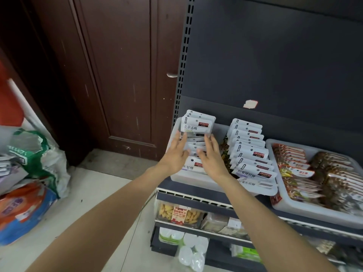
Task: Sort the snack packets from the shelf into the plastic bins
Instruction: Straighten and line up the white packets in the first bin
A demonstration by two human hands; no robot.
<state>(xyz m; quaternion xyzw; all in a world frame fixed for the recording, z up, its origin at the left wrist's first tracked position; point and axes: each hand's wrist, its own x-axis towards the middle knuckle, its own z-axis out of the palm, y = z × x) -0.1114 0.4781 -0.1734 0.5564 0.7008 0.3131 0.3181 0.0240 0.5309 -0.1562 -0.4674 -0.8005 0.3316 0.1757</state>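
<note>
Both our hands are in the left plastic bin (177, 179) on the shelf (196, 195), working the left row of white snack packets (197, 124).

Left hand (176, 152): fingers straight and slightly spread, palm flat against the left side of the row. Not curled round anything, just touching the packet edges.

Right hand (211, 157): same pose, fingers extended, lying against the right side of the same row. The two hands bracket the packets between them and are near each other but not touching. Can't tell whether the thumbs pinch anything, as they're hidden under the palms.

The packets in that row stand upright, the rear ones sticking up above our fingertips. A second row of white packets (249, 150) stands just to the right, apparently in the same bin. Its lower wall is hidden, so we can't confirm.

The right plastic bin (290, 208) sits beside it on the same shelf and holds red and brown packets (294, 165) in rows.

Lower shelves carry other packaged goods. Bags (29, 173) lie on the floor at left, in front of a brown door (117, 75).
</note>
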